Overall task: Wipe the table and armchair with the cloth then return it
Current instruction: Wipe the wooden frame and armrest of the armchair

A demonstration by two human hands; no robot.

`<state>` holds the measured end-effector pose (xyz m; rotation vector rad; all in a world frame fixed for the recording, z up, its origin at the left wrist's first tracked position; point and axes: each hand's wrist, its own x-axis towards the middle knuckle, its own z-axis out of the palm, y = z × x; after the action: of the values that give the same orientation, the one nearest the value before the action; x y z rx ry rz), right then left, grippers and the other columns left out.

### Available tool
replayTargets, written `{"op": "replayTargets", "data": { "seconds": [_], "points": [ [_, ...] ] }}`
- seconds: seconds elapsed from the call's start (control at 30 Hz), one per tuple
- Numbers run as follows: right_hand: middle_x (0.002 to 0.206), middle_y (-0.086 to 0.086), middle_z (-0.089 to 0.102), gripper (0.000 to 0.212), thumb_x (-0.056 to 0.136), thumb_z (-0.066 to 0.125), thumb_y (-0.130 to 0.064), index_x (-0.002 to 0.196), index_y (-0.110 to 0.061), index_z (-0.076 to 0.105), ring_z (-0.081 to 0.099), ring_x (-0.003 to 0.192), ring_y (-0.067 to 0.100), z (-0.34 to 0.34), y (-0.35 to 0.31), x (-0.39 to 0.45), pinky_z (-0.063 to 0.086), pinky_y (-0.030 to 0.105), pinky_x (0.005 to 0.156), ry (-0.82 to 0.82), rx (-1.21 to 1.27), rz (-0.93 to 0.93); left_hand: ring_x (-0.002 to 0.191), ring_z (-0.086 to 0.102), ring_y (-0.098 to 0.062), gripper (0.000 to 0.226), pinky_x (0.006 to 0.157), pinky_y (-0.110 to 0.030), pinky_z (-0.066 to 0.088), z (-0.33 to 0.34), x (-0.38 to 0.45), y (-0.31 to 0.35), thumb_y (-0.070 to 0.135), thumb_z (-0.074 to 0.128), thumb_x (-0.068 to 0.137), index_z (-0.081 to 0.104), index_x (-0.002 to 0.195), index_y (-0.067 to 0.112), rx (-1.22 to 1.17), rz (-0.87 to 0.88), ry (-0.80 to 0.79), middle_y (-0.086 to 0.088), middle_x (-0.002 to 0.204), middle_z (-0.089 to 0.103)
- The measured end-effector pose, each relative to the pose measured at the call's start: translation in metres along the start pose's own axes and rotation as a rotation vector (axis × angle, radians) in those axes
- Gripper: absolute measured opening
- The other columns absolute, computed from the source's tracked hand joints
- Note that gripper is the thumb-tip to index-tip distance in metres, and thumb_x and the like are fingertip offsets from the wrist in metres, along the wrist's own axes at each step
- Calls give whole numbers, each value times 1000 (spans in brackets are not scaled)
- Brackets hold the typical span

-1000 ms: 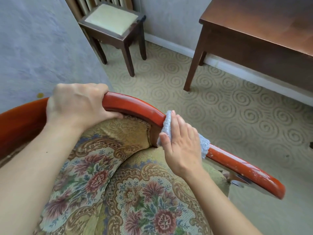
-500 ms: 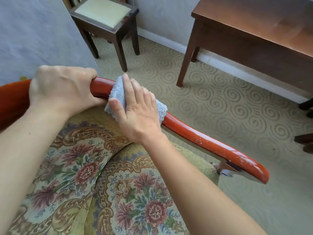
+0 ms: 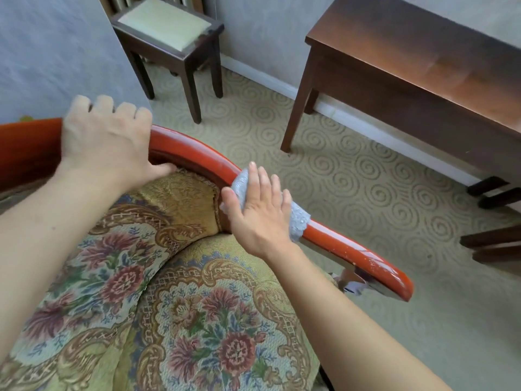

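Note:
The armchair has a glossy red wooden rail [image 3: 346, 249] and floral upholstery [image 3: 197, 306]. My left hand [image 3: 107, 142] grips the top of the rail at the chair's back, fingers curled over it and thumb on the inner side. My right hand [image 3: 259, 210] lies flat with straight fingers on a light blue cloth [image 3: 298, 221], pressing it onto the right armrest part of the rail. The cloth wraps over the rail and is mostly hidden under my palm. A dark brown wooden table [image 3: 423, 52] stands by the wall at the upper right.
A small dark wooden chair [image 3: 169, 26] with a pale cushion stands in the corner beyond the armchair. Patterned beige carpet [image 3: 338, 176] lies between the armchair and the table. Dark furniture legs [image 3: 493, 244] show at the right edge. A grey wall [image 3: 56, 52] rises behind the armchair.
My right hand has slid the cloth along the rail, first up toward my left hand, then back down the armrest to the right. My left hand keeps its grip on the rail.

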<state>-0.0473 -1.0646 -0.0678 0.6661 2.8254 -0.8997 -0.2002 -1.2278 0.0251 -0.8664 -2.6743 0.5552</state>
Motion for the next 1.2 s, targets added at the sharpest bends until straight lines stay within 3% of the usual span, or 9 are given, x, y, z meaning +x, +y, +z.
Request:
{"op": "replayTargets", "data": {
  "seconds": [0.2,0.47,0.57,0.67,0.8,0.9,1.1,1.17,1.2],
  "points": [
    [165,1,18,75,98,24,-64,159,-27,3,15,150,21,-11,-11,21,13,47,120,9,76,-197,94,61,-41,68,82,-48,40,-1,5,50,57,78,67,63,106,4,-182,234,-34,-22,100,67],
    [150,4,40,79,91,54,-27,158,-17,14,42,132,28,-26,43,-9,32,41,108,51,-160,-189,84,64,-32,66,78,-42,42,-2,15,116,67,34,68,71,87,16,-295,518,-33,-6,86,73],
    [142,10,55,66,91,52,-19,154,-22,31,53,126,23,-49,51,-8,41,34,104,-49,125,-102,73,64,-30,69,69,-36,38,5,18,126,81,45,65,68,76,17,-364,572,3,-3,75,71],
    [84,2,70,28,84,49,-16,104,-26,65,66,72,17,-78,64,-14,50,30,67,35,683,177,77,64,-23,81,71,-34,40,9,18,143,98,35,59,67,82,27,-404,609,1,7,79,70],
    [56,2,62,10,86,53,-5,82,-13,56,62,51,20,-120,103,-30,51,46,61,271,1224,451,81,69,-18,91,71,-32,42,19,14,159,105,22,57,66,84,29,-420,591,47,10,82,72],
    [57,-2,58,6,75,55,-12,79,-16,58,59,58,18,-141,130,-58,50,42,67,446,1153,435,76,69,-22,90,70,-32,43,23,13,160,104,23,59,67,77,26,-437,568,88,8,78,72],
    [63,-7,62,12,76,47,-32,73,-24,55,60,66,10,-128,168,-129,47,32,65,593,354,511,62,66,-27,82,65,-33,38,26,11,163,98,37,62,65,64,21,-483,553,158,-3,65,69],
    [100,-11,72,27,81,42,-36,99,-36,63,63,105,10,-99,165,-145,48,32,91,414,235,481,60,65,-28,80,63,-33,35,27,10,164,95,41,63,64,63,18,-483,547,177,-6,63,68],
    [135,-4,60,46,87,40,-41,129,-32,56,46,135,19,-80,164,-149,34,39,112,346,192,430,59,65,-29,80,63,-33,34,29,10,164,94,43,63,64,62,17,-474,545,186,-6,62,68]
  ]
}}
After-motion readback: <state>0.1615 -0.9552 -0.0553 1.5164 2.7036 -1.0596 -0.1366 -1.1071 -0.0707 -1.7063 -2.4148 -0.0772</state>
